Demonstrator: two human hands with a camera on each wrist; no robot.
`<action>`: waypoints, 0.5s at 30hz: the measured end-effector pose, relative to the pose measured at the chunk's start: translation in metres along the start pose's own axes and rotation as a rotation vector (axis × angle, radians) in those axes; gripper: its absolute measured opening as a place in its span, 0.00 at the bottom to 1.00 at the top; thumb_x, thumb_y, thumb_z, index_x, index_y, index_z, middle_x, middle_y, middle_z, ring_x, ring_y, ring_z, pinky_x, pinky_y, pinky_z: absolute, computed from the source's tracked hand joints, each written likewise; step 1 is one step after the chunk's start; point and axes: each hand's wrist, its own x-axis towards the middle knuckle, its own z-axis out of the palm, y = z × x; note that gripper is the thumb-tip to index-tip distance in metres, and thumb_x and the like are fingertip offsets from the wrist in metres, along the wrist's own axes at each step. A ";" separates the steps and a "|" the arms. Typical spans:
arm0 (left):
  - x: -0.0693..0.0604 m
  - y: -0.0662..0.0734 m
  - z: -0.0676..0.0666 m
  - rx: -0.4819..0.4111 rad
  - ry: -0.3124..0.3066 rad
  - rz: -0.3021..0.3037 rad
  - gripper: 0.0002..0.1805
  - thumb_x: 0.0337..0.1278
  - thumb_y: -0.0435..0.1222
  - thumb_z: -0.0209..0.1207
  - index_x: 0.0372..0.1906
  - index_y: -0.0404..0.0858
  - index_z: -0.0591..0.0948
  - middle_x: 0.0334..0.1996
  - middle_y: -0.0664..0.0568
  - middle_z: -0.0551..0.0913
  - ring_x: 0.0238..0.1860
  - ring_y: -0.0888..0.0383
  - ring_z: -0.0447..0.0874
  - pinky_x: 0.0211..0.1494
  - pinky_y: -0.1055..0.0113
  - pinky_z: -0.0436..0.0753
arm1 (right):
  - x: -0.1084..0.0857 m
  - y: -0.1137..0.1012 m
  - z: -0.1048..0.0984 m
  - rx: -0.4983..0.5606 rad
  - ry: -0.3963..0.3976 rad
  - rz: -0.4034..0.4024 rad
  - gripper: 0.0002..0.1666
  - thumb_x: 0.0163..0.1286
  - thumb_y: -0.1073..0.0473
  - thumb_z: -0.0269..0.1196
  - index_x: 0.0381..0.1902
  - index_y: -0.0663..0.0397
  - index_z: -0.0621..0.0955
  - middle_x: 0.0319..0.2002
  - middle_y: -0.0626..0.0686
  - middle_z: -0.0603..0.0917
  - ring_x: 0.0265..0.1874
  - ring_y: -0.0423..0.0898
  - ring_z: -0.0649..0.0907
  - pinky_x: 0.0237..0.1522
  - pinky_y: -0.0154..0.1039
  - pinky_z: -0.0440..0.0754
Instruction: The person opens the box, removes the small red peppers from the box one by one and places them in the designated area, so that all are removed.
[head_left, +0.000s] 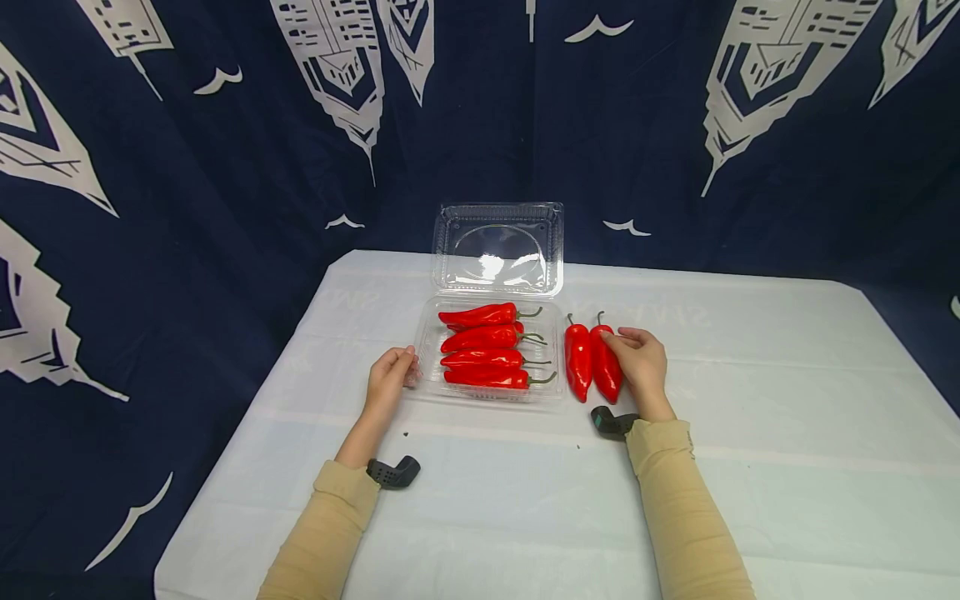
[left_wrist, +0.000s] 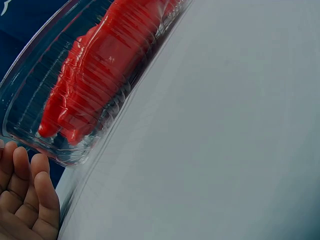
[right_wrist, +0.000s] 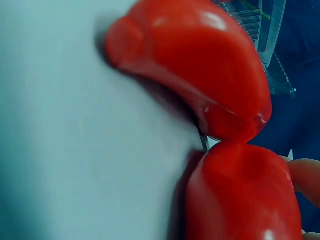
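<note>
A clear plastic clamshell container (head_left: 424,333) lies with its lid (head_left: 497,218) raised behind it. Several red peppers (head_left: 483,337) with green stems lie across its base. At the container's left edge, my left hand (head_left: 388,379) holds the rim, its bent fingers (left_wrist: 46,192) at the corner in the left wrist view. Two more peppers lie on the table right of the container: a left one (head_left: 577,362) and a right one (head_left: 607,371). My right hand (head_left: 641,362) grips the right pepper near its stem end; in the right wrist view a finger (right_wrist: 306,180) shows beside it.
A white cloth covers the table (head_left: 765,433). Dark blue fabric (head_left: 637,150) with white building and bird prints hangs behind and at the left. Each wrist wears a black camera, the left one (head_left: 395,472) and the right one (head_left: 611,421). Small dark specks lie near the front.
</note>
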 end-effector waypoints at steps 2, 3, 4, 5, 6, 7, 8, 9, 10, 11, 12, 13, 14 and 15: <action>0.000 0.000 0.000 -0.002 0.000 -0.002 0.13 0.67 0.31 0.50 0.32 0.23 0.74 0.23 0.51 0.74 0.23 0.62 0.73 0.27 0.73 0.75 | 0.000 0.000 0.000 -0.007 0.001 -0.004 0.34 0.66 0.45 0.58 0.61 0.62 0.70 0.54 0.63 0.76 0.50 0.55 0.77 0.54 0.44 0.76; 0.000 0.000 0.000 -0.002 0.000 -0.001 0.13 0.67 0.31 0.50 0.32 0.23 0.74 0.23 0.51 0.74 0.23 0.62 0.73 0.27 0.73 0.75 | 0.000 0.000 0.000 -0.014 0.001 -0.005 0.34 0.66 0.44 0.58 0.61 0.63 0.70 0.54 0.64 0.76 0.50 0.55 0.77 0.53 0.44 0.76; 0.000 0.000 0.000 -0.002 0.001 -0.002 0.13 0.67 0.31 0.50 0.32 0.23 0.74 0.23 0.51 0.74 0.23 0.62 0.73 0.27 0.73 0.75 | 0.000 0.000 0.000 -0.020 0.002 -0.006 0.34 0.66 0.44 0.58 0.61 0.63 0.70 0.54 0.64 0.76 0.50 0.55 0.78 0.53 0.43 0.76; 0.000 0.000 0.000 -0.001 0.001 -0.002 0.13 0.67 0.31 0.50 0.32 0.23 0.74 0.23 0.51 0.74 0.23 0.62 0.73 0.27 0.73 0.75 | 0.000 0.000 0.000 -0.025 0.003 -0.005 0.34 0.66 0.44 0.58 0.61 0.63 0.70 0.53 0.64 0.76 0.49 0.55 0.78 0.53 0.43 0.77; 0.000 0.000 0.000 0.000 0.002 -0.002 0.13 0.67 0.31 0.50 0.32 0.23 0.74 0.23 0.51 0.74 0.23 0.62 0.73 0.27 0.73 0.75 | 0.000 0.000 0.000 -0.030 0.003 -0.005 0.34 0.66 0.44 0.58 0.61 0.63 0.70 0.53 0.64 0.76 0.49 0.55 0.77 0.52 0.43 0.77; 0.000 0.000 0.000 0.000 0.002 -0.003 0.13 0.67 0.31 0.50 0.32 0.23 0.74 0.23 0.51 0.74 0.23 0.62 0.73 0.27 0.73 0.75 | 0.000 0.000 0.000 -0.032 0.001 -0.002 0.34 0.66 0.44 0.57 0.61 0.63 0.69 0.53 0.64 0.76 0.49 0.55 0.77 0.52 0.43 0.77; 0.000 0.001 0.000 0.001 0.002 -0.002 0.13 0.67 0.31 0.50 0.32 0.23 0.74 0.23 0.51 0.74 0.23 0.62 0.73 0.27 0.73 0.75 | 0.000 0.000 0.000 -0.033 0.001 0.000 0.34 0.67 0.44 0.57 0.61 0.63 0.69 0.54 0.64 0.76 0.49 0.55 0.77 0.52 0.43 0.77; 0.000 0.001 0.001 0.002 0.002 -0.002 0.13 0.67 0.31 0.50 0.32 0.23 0.74 0.23 0.51 0.74 0.24 0.62 0.73 0.27 0.73 0.75 | 0.000 -0.001 0.000 -0.034 0.001 0.003 0.34 0.67 0.44 0.57 0.61 0.63 0.69 0.54 0.64 0.76 0.49 0.55 0.77 0.52 0.43 0.77; 0.000 0.001 0.000 0.003 0.002 -0.003 0.12 0.67 0.31 0.50 0.32 0.23 0.74 0.23 0.51 0.74 0.24 0.62 0.73 0.27 0.73 0.75 | 0.000 -0.001 -0.001 -0.035 0.003 0.006 0.34 0.67 0.44 0.57 0.61 0.63 0.69 0.53 0.64 0.76 0.49 0.55 0.77 0.52 0.43 0.77; 0.000 0.001 0.001 0.004 0.002 -0.002 0.13 0.67 0.31 0.50 0.32 0.23 0.74 0.23 0.51 0.74 0.24 0.62 0.73 0.27 0.73 0.75 | -0.001 -0.002 -0.001 -0.038 0.004 0.010 0.34 0.67 0.44 0.56 0.62 0.63 0.69 0.53 0.64 0.76 0.48 0.55 0.77 0.51 0.42 0.77; 0.000 0.001 0.000 0.005 0.003 -0.003 0.12 0.67 0.31 0.50 0.32 0.23 0.74 0.23 0.51 0.74 0.24 0.62 0.73 0.27 0.73 0.75 | -0.001 -0.002 -0.002 -0.041 0.007 0.011 0.34 0.67 0.44 0.56 0.61 0.63 0.69 0.53 0.63 0.76 0.48 0.54 0.77 0.49 0.40 0.78; 0.000 0.001 0.001 0.005 0.003 -0.003 0.12 0.67 0.31 0.50 0.32 0.23 0.74 0.23 0.51 0.74 0.24 0.62 0.73 0.27 0.73 0.75 | -0.001 -0.003 -0.002 -0.038 0.013 0.010 0.33 0.67 0.45 0.56 0.61 0.62 0.69 0.53 0.63 0.76 0.47 0.54 0.77 0.47 0.37 0.78; 0.000 0.001 0.001 0.005 0.004 -0.003 0.12 0.67 0.31 0.50 0.32 0.23 0.74 0.23 0.51 0.74 0.24 0.62 0.73 0.27 0.73 0.75 | -0.001 -0.003 -0.003 -0.037 0.020 0.006 0.33 0.68 0.45 0.55 0.61 0.62 0.70 0.53 0.63 0.76 0.45 0.54 0.77 0.44 0.34 0.79; 0.000 0.001 0.001 0.005 0.004 -0.003 0.12 0.67 0.31 0.50 0.32 0.23 0.74 0.23 0.50 0.74 0.24 0.62 0.73 0.27 0.73 0.75 | -0.002 -0.004 -0.004 -0.036 0.027 -0.001 0.33 0.68 0.45 0.55 0.61 0.63 0.70 0.53 0.63 0.76 0.44 0.53 0.78 0.41 0.32 0.78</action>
